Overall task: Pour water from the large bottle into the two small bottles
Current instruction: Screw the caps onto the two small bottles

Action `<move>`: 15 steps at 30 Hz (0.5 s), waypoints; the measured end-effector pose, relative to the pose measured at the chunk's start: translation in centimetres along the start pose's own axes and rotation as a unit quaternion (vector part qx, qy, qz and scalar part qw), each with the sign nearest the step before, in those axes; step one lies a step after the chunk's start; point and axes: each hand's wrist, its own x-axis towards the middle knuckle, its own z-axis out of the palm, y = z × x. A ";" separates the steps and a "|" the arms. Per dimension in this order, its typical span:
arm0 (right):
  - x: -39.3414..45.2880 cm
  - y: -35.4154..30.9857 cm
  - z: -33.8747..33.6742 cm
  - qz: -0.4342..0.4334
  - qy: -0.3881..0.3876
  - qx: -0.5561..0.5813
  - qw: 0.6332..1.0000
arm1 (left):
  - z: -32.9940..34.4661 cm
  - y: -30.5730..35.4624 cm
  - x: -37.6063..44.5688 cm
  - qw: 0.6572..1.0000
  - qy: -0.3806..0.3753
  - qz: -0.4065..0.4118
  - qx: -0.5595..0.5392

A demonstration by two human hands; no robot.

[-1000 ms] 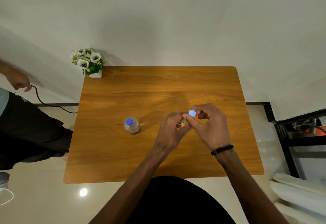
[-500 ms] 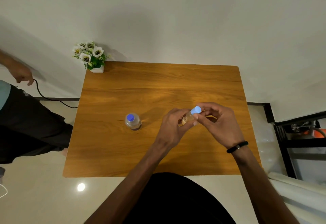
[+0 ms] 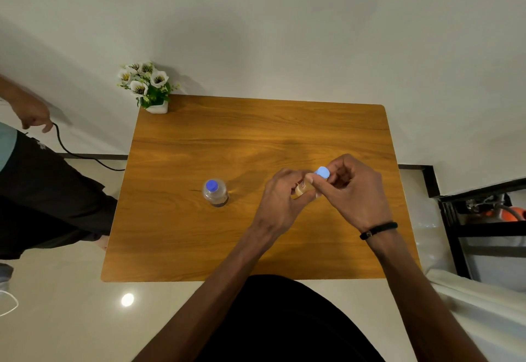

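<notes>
My left hand (image 3: 280, 199) grips the small bottle (image 3: 302, 189) above the desk's (image 3: 256, 134) right half, its long axis tilted toward my right hand (image 3: 353, 190), whose fingers pinch its blue cap (image 3: 322, 173).

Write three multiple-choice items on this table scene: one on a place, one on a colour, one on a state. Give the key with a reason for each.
1. Where does the flower pot stand on the table?
A. far left corner
B. near right corner
C. centre

2. What colour is the cap of the standing bottle?
A. red
B. blue
C. white

3. How is the small bottle being held?
A. lying alone on the table
B. in the left hand only
C. between both hands

Key:
1 A: the pot sits at the far left corner by the wall.
2 B: the cap shows blue.
3 C: the left hand grips its body while the right hand pinches its blue cap.
</notes>
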 end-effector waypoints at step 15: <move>-0.5 -0.6 -1.7 -0.103 -0.081 -0.022 0.991 | -0.4 0.3 0.0 1.000 -0.006 0.004 -0.018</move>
